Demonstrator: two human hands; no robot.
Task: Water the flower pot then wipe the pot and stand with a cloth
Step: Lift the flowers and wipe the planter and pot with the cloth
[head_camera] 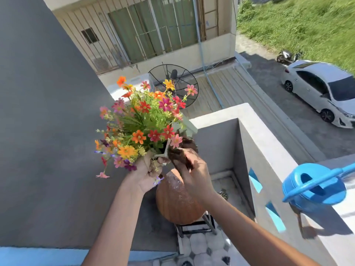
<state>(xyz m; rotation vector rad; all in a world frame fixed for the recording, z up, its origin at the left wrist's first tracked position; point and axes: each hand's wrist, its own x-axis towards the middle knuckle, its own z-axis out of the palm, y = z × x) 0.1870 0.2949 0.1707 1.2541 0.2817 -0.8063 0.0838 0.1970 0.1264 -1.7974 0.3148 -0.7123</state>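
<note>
Your left hand (148,174) fingers clamp flowers (142,123) aside above pot (177,202); right hand (194,169) fingers pinch cloth (179,157), likely clearing rim for wiping.

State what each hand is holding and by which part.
Left hand grips the flower bunch by its lower stems. Right hand clutches a dark brown cloth, bunched in its fingers.

The flowers (143,124) rise above the pot (177,201), which sits on the stand (199,226) in the balcony corner. To the right, the watering can (315,187) rests on the parapet (269,143).
</note>
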